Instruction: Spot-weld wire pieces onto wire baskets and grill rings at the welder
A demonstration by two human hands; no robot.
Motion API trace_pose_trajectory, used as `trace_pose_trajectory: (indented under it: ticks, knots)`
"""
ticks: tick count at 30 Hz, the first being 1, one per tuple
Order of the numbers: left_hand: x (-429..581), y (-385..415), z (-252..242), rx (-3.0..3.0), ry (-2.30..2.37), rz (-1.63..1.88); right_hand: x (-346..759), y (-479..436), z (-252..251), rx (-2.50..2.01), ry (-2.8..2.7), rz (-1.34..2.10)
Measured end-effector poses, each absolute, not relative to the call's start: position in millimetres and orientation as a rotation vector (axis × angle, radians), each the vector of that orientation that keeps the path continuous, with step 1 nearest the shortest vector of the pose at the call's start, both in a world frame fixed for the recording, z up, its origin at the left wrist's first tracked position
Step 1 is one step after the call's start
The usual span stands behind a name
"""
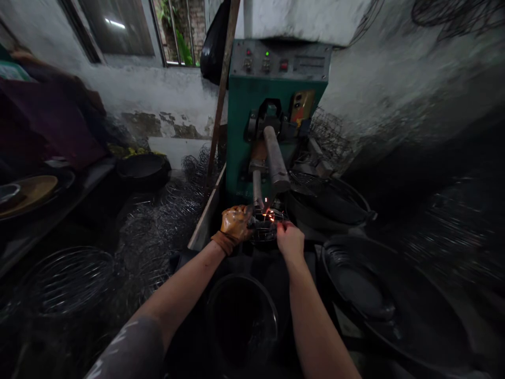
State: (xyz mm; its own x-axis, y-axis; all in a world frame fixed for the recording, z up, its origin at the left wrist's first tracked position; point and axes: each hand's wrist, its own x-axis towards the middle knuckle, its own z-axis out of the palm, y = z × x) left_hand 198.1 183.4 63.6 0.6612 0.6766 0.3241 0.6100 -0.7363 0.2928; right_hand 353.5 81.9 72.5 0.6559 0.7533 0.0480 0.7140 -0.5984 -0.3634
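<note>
A small round wire rack (263, 235) is held up under the rods of a green spot welding machine (239, 116). My left hand (235, 223), in a stained orange-brown glove, is closed on the left side of the rack. Bare, my right hand (290, 239) pinches the right side, its fingertips close to the sparks (270, 215). Those orange sparks fly where the welder's lower rod (257, 187) meets the wires. Above hangs a thicker metal rod (277, 160). Glare and dimness hide the exact contact spot.
A dark round bucket (272, 310) stands between my forearms. Wide dark pans (426, 305) lie at the right. Heaped wire racks (158, 226) and a larger round rack (71, 279) fill the left. A wooden board (207, 210) leans beside the machine.
</note>
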Motion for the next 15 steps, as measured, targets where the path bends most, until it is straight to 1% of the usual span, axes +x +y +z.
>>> trace_pose_trajectory:
  ticks: [5, 6, 8, 10, 13, 15]
  knots:
    - [173.7, 180.2, 40.3, 2.580, 0.991, 0.923, 350.9, 68.5, 87.7, -2.557, -1.145, 0.146]
    - [167.1, 181.0, 34.0, 2.541, 1.013, 0.928, 347.5, 64.5, 92.5, -2.562, -1.143, 0.118]
    - [156.3, 185.3, 22.0, 2.447, 1.114, 0.824, 335.0, 59.6, 101.9, -2.551, -1.168, 0.076]
    - [150.8, 191.9, 13.4, 2.324, 1.164, 0.699, 316.2, 61.8, 109.2, -2.526, -1.262, 0.114]
    - [149.4, 199.6, 10.2, 2.223, 1.157, 0.671, 287.2, 74.6, 114.0, -2.520, -1.423, 0.275]
    - [148.8, 199.5, 14.5, 2.262, 1.161, 0.680, 276.7, 81.9, 114.3, -2.545, -1.443, 0.326]
